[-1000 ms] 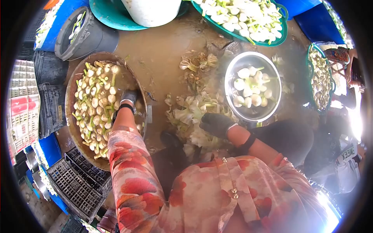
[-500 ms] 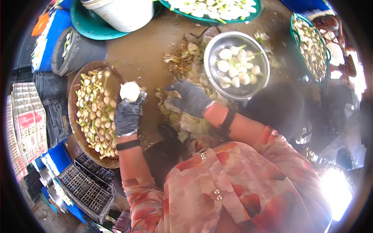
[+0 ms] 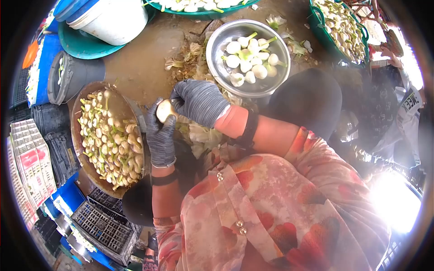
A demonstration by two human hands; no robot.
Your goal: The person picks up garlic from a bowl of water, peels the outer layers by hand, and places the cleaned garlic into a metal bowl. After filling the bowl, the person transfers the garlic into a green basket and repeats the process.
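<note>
My left hand (image 3: 161, 137), in a dark grey knit glove, is closed around a pale round bulb (image 3: 165, 111) that looks like an onion or fresh garlic. My right hand (image 3: 199, 101), gloved alike, has curled fingers pressed together against the bulb's right side. Its fingertips are partly hidden, so I cannot see whether they also hold a tool. Just beyond the right hand is a steel bowl (image 3: 217, 67) with several clean white bulbs (image 3: 246, 66). To the left of my left hand sits a brown round basin (image 3: 76, 131) of unpeeled bulbs (image 3: 108, 140) with green stems.
Papery peelings (image 3: 199, 137) litter the wet floor below my hands. A green tub (image 3: 316, 27) of bulbs stands at the right, a green basin (image 3: 208, 13) at the top. A white bucket (image 3: 117, 25), a dark bucket (image 3: 81, 77) and black crates (image 3: 104, 226) are on the left.
My right hand has come leftward to the bulb, and the two hands are now together. The bulb looks yellower and partly covered by fingers. The view has shifted slightly.
</note>
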